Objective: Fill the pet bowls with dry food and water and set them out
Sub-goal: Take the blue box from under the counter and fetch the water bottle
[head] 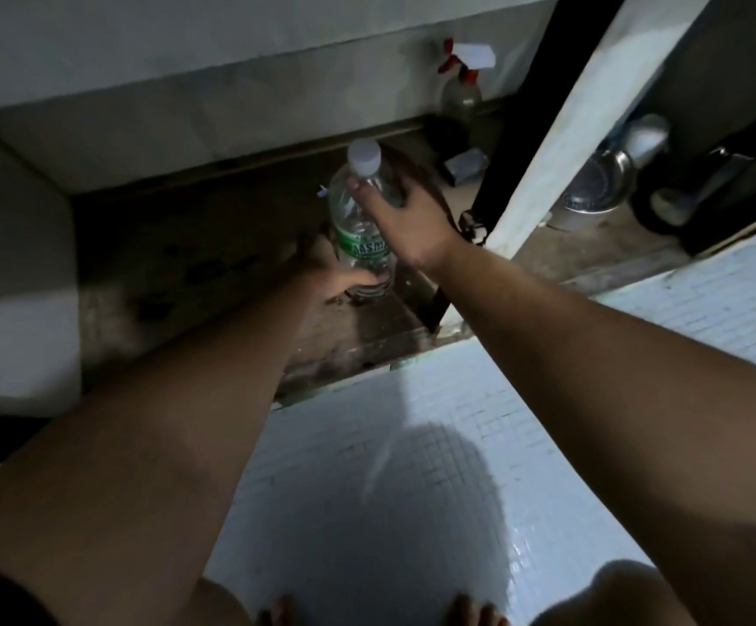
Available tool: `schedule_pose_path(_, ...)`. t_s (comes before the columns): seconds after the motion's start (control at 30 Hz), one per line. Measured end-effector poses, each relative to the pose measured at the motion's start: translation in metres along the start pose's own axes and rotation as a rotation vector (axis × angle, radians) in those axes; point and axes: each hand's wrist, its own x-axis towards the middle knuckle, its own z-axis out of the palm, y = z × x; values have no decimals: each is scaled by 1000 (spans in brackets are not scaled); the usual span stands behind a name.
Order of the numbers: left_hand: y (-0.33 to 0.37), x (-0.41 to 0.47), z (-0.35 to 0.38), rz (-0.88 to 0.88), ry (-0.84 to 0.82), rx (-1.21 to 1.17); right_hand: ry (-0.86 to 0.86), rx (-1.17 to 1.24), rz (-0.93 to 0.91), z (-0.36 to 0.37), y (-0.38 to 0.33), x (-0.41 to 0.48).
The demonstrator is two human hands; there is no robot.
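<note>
A clear plastic water bottle (357, 219) with a white cap and a green label stands upright inside a dim, open floor-level cabinet. My left hand (335, 275) wraps around its base. My right hand (405, 219) grips its upper body just below the cap. A shiny metal bowl (597, 180) lies tilted in the neighbouring compartment to the right, behind the open white cabinet door (561, 115). No dry food is in sight.
A spray bottle (459, 90) with a red-and-white trigger stands at the back of the cabinet, with a small box (464, 164) beside it. Dark objects (705, 187) sit right of the bowl. White small-tiled floor (412, 467) spreads below; my knees and toes show at the bottom.
</note>
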Motion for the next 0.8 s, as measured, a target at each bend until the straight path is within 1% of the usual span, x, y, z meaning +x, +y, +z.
schedule_pose_path(0.13,16,-19,-3,34,-40,-1,-2,-63,-58,3,-3,-3)
schedule_pose_path(0.23,14,-29,-6,78,-56,-19,69,-121,-92,8,0,-11)
schedule_pose_path(0.27,25,-49,-12,87,-51,-22,79,-141,-108,9,-1,-18)
schedule_pose_path(0.37,18,-62,-21,56,-54,-31,137,-198,-120,10,-12,-40)
schedule_pose_path(0.43,23,-90,-29,52,-87,-6,132,-265,-95,7,-27,-61)
schedule_pose_path(0.53,28,-128,-40,55,-168,-109,91,-213,-43,-3,-55,-102)
schedule_pose_path(0.57,35,-143,-43,44,-188,-112,88,-207,-22,-9,-65,-119)
schedule_pose_path(0.67,62,-198,-53,36,-237,4,127,-195,47,-29,-94,-171)
schedule_pose_path(0.8,101,-270,-72,44,-323,-55,130,-165,129,-63,-150,-229)
